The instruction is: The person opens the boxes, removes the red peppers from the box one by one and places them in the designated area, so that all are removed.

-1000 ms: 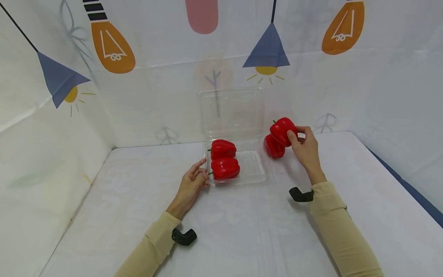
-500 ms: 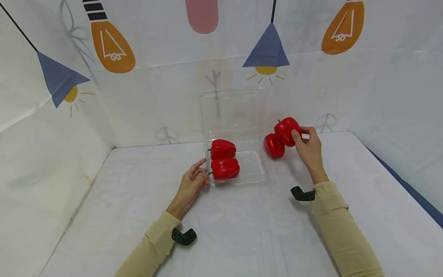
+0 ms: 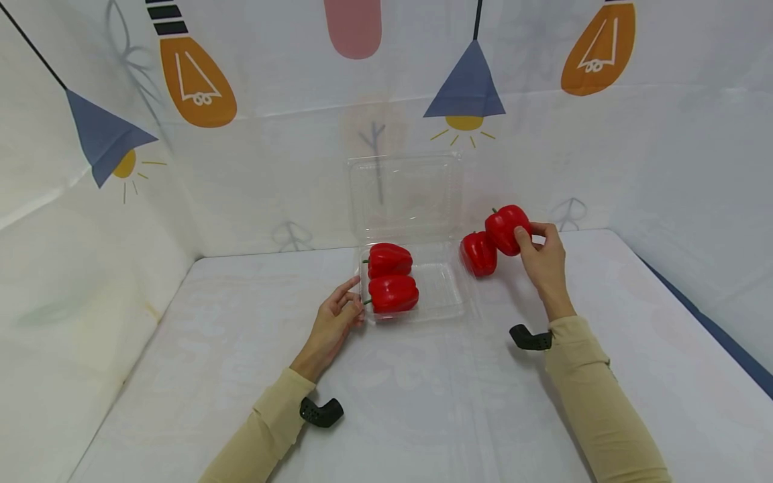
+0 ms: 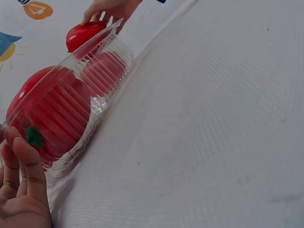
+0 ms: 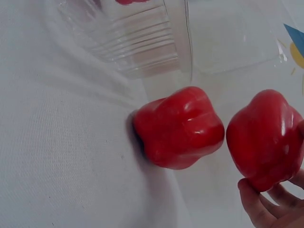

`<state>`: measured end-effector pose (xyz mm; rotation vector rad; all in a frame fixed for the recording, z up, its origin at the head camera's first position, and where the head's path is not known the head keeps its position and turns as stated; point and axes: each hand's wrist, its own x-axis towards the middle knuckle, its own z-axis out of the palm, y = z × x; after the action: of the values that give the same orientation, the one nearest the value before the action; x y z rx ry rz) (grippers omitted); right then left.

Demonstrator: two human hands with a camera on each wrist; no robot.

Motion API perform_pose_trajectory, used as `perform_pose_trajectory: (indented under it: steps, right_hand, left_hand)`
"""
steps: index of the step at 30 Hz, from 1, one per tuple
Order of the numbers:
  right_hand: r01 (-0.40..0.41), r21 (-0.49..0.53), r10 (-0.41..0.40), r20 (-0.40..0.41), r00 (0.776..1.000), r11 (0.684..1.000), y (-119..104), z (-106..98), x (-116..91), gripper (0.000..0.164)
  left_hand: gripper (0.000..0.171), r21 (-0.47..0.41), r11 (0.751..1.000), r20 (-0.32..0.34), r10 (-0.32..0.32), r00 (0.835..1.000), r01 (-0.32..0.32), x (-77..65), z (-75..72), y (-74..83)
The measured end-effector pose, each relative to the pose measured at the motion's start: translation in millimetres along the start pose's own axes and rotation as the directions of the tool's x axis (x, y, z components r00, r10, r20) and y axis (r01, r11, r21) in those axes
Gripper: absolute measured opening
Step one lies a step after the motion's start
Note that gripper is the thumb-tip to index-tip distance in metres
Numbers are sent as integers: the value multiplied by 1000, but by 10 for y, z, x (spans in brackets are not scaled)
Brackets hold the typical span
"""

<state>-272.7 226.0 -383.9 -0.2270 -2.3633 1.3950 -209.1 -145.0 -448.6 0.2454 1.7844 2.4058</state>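
In the head view my right hand (image 3: 543, 261) grips a red bell pepper (image 3: 508, 229), thumb on its near side, at the back right. Just left of it, a second red bell pepper (image 3: 478, 254) sits on the table beside the container; the right wrist view shows a narrow gap between the two. Two more bell peppers (image 3: 393, 294) lie in the left half of a clear plastic container (image 3: 443, 292), stems to the left. My left hand (image 3: 332, 325) holds that container's left rim with its fingertips, close to a green stem (image 4: 33, 136) in the left wrist view.
The container's transparent lid (image 3: 404, 198) stands raised at the back, against a white printed cloth wall (image 3: 272, 168). A white cloth covers the table (image 3: 410, 402). Black wrist mounts (image 3: 322, 412) stick out from both sleeves.
My right hand has moved a little to the right with its bell pepper, away from the one on the table. The left hand and the container have stayed put.
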Motion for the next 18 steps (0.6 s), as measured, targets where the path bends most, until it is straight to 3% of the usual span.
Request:
perform_pose_trajectory:
  steps: [18]
  right_hand:
    - [-90,3,90,-31,995,996,118,-67,50,58]
  left_hand:
    - [55,13,1000,0,-5,1000,5,-2,-6,1]
